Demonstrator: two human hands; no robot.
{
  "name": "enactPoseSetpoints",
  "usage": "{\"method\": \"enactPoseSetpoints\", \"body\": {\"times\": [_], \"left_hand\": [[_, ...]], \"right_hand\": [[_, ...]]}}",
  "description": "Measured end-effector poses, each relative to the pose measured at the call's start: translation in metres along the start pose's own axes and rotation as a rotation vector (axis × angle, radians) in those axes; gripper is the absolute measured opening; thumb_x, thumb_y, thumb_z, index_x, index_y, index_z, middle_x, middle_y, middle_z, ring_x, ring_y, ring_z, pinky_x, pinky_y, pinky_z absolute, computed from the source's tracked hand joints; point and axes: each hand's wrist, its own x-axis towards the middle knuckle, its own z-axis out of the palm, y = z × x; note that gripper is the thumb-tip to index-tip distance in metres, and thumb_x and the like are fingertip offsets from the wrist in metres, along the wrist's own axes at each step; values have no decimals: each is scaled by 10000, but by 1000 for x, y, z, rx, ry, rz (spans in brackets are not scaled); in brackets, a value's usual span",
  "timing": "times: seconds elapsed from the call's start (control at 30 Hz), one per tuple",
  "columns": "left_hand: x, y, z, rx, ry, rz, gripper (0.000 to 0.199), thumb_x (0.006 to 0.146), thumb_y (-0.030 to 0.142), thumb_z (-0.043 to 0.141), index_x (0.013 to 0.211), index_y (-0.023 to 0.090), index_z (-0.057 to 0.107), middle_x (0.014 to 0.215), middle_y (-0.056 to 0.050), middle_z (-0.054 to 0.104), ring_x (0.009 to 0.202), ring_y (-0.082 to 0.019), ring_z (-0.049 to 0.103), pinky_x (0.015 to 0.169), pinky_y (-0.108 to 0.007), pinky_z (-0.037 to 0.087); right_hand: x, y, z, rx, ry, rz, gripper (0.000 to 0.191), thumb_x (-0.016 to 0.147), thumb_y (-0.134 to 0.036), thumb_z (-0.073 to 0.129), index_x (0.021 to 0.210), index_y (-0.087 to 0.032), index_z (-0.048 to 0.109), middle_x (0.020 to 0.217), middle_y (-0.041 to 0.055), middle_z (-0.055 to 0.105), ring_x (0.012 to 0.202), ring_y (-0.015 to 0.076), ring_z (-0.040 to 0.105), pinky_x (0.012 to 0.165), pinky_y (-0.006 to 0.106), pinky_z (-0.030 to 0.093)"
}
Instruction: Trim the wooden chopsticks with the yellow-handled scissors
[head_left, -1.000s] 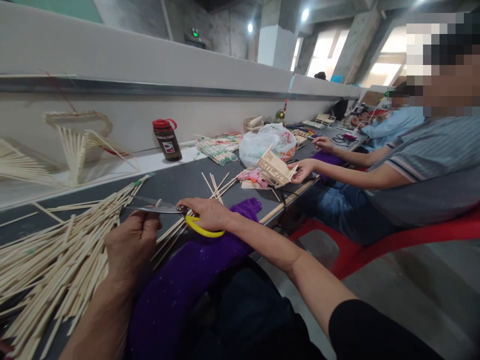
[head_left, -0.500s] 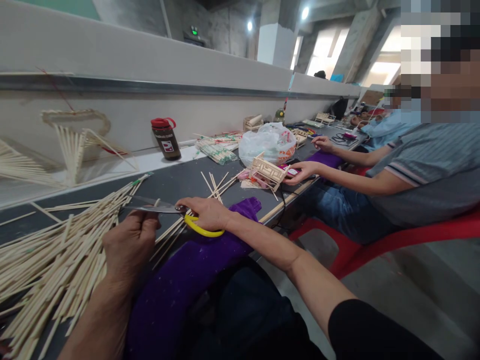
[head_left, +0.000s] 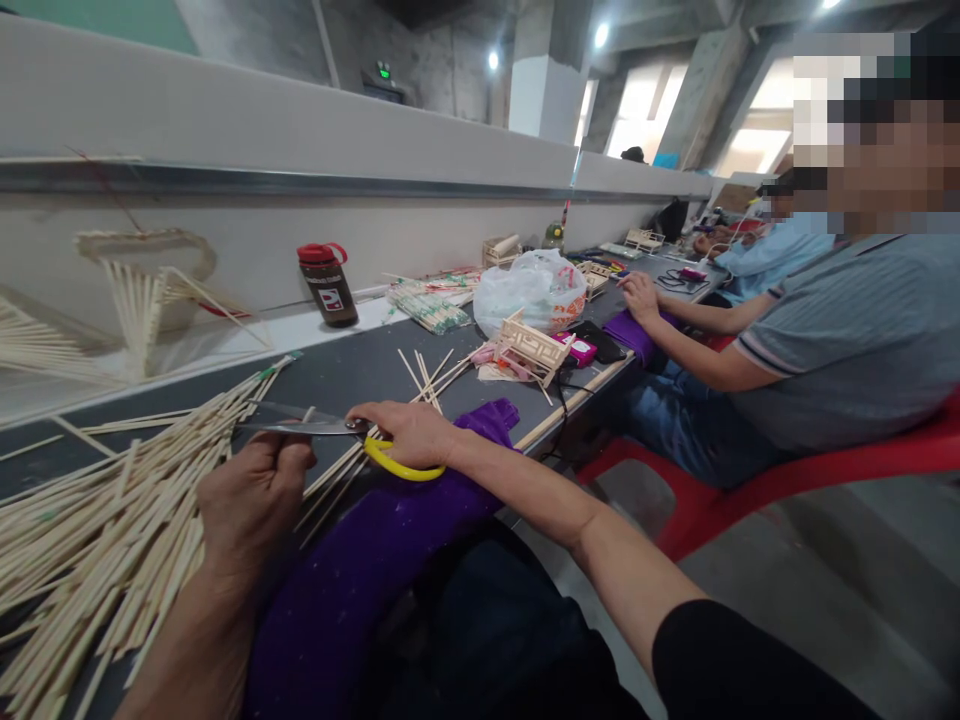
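Observation:
My right hand (head_left: 409,432) is closed around the yellow handles of a pair of scissors (head_left: 384,462), whose blades point left and stand partly apart. Just under the blades, my left hand (head_left: 255,490) is closed in a pinch. A short end of a thin wooden stick (head_left: 309,413) pokes up past its thumb, at the blades; the rest of that stick is hidden by the fingers. Beside and beyond my left hand spreads a big loose pile of wooden sticks (head_left: 112,520). Below my right hand lies purple cloth (head_left: 360,570).
Along the wall stand a dark bottle with a red lid (head_left: 328,287) and bundled sticks (head_left: 429,305). A white plastic bag (head_left: 529,292) and a small wooden lattice model (head_left: 534,347) sit farther right. A co-worker (head_left: 847,310) sits at the right on a red chair (head_left: 697,510).
The co-worker's near hand has let go of the wooden model and drawn back toward the other hand. My hands and the scissors stay nearly in place; the view shifts slightly.

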Motion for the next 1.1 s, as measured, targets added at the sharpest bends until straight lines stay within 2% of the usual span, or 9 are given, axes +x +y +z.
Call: {"method": "enactPoseSetpoints", "body": {"times": [0.33, 0.63, 0.97, 1.1], "left_hand": [[1, -4, 0, -41, -9, -14, 327, 721, 437, 371, 643, 223, 606, 653, -36, 632, 712, -214, 600, 706, -299, 407], [3, -5, -1, -120, -23, -115, 303, 692, 425, 404, 624, 223, 620, 648, -17, 643, 687, -211, 602, 690, -305, 421], [2, -3, -2, -111, -19, -100, 316, 696, 433, 408, 602, 220, 622, 656, -26, 650, 670, -207, 592, 673, -308, 411], [2, -1, -3, -99, -25, -90, 302, 697, 420, 405, 597, 224, 612, 634, -25, 641, 678, -210, 596, 670, -306, 407]], "right_hand": [[1, 3, 4, 10, 13, 7, 457, 913, -355, 525, 1355, -259, 466, 1271, 45, 638, 1020, 185, 629, 940, 367, 501], [0, 0, 1, 12, 5, 23, 456, 910, -360, 534, 1353, -273, 467, 1253, 34, 639, 1085, 184, 620, 959, 355, 496], [1, 1, 2, -36, 14, 7, 450, 938, -407, 486, 1357, -243, 477, 1194, 53, 661, 1049, 195, 636, 920, 353, 516], [0, -2, 0, -26, 5, 22, 449, 931, -395, 499, 1356, -253, 478, 1226, 46, 655, 1045, 189, 636, 929, 353, 511]]}}
